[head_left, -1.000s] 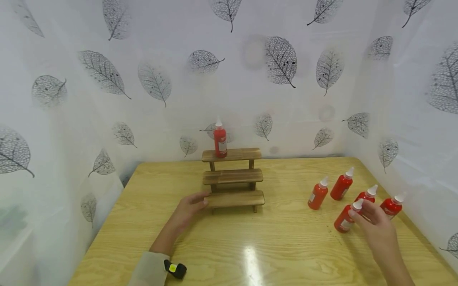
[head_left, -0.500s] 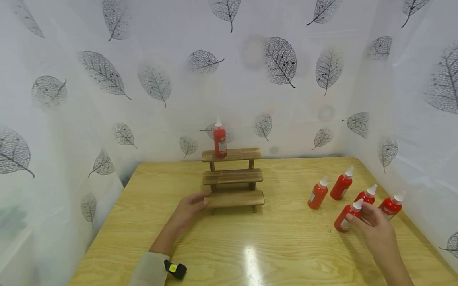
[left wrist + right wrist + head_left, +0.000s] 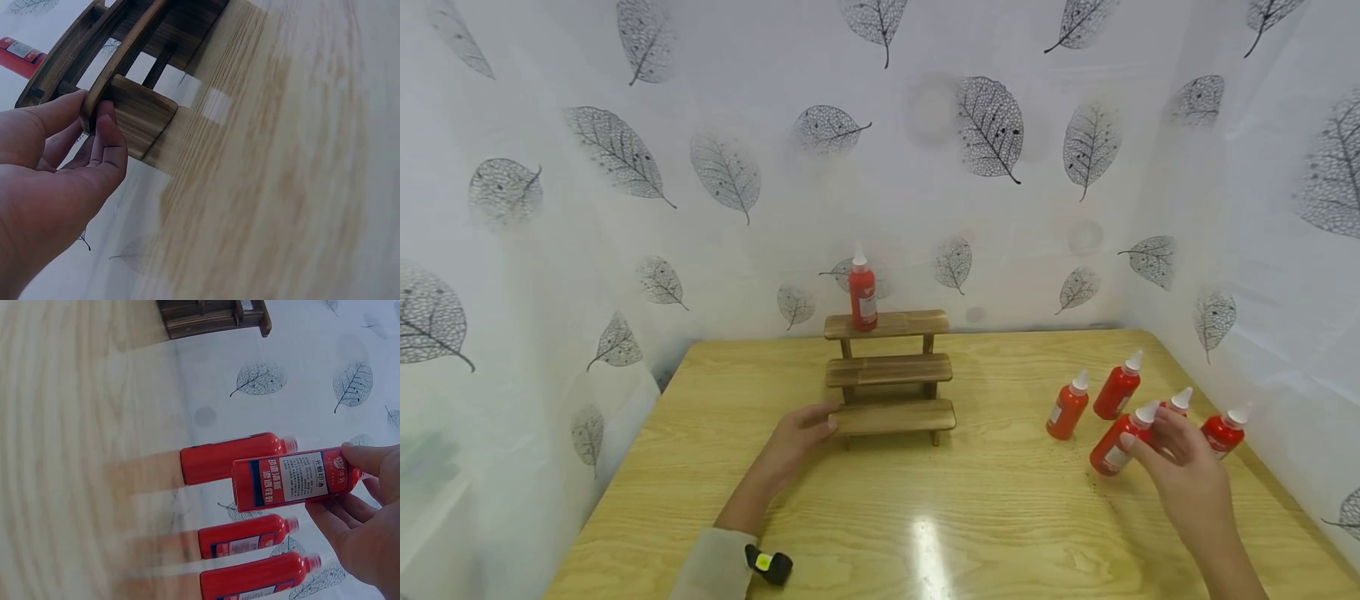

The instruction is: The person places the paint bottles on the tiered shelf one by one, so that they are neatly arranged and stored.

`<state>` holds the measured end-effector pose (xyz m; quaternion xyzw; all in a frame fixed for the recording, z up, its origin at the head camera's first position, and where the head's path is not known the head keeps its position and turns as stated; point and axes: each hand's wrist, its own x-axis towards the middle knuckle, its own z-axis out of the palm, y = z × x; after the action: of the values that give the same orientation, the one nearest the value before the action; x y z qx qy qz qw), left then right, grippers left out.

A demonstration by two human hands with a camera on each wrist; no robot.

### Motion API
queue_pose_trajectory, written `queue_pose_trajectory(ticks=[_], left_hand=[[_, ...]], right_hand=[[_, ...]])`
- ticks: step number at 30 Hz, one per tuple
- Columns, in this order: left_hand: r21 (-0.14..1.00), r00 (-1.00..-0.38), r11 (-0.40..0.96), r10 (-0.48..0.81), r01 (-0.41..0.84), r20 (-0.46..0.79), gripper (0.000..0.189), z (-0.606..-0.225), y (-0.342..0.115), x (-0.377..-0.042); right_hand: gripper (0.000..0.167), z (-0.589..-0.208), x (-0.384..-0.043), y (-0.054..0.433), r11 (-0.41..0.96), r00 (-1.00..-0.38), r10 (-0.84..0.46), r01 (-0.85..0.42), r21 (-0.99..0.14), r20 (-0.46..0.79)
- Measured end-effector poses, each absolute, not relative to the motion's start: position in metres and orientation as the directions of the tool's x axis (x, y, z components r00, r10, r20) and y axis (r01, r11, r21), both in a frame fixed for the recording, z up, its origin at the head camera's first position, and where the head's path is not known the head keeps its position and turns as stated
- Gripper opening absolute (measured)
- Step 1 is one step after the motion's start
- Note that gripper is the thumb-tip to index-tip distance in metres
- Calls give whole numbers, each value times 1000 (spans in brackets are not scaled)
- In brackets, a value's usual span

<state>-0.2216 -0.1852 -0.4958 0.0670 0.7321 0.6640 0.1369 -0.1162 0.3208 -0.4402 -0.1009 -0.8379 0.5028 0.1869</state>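
Note:
My right hand (image 3: 1195,483) grips a red squeeze bottle (image 3: 1112,450) by its upper part, thumb on one side and fingers on the other. In the right wrist view this bottle (image 3: 294,479) has a white label and its base hangs clear of the table. On the left, my left hand (image 3: 792,440) pinches the end of the lowest step of a three-step wooden stand (image 3: 891,417); thumb and fingertips close on that edge in the left wrist view. Another red bottle (image 3: 863,300) with a white pointed cap stands upright on the stand's top step, toward its left end.
Several more red bottles stand on the table's right side: one nearest the stand (image 3: 1066,412), one behind it (image 3: 1116,393), another by the right edge (image 3: 1222,435). A leaf-print curtain (image 3: 1030,250) encloses the wooden table (image 3: 1000,517).
My right hand has raised the red bottle off the table, tilting it with its base shifting left. The left hand and the stand have stayed put.

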Motion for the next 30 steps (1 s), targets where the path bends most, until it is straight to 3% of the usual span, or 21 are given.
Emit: queue_pose_trajectory(ticks=[7, 15, 30], left_hand=[[991, -953, 100, 281, -84, -110, 48, -495, -185, -222], [990, -955, 104, 274, -90, -115, 47, -497, -185, -222], [993, -954, 58, 278, -98, -111, 47, -500, -186, -224]], right_hand=[[56, -417, -125, 293, 424, -925, 264, -144, -894, 273], [64, -392, -139, 263, 483, -950, 194, -125, -867, 245], [65, -351, -196, 196, 394, -943, 27, -294, -871, 331]])
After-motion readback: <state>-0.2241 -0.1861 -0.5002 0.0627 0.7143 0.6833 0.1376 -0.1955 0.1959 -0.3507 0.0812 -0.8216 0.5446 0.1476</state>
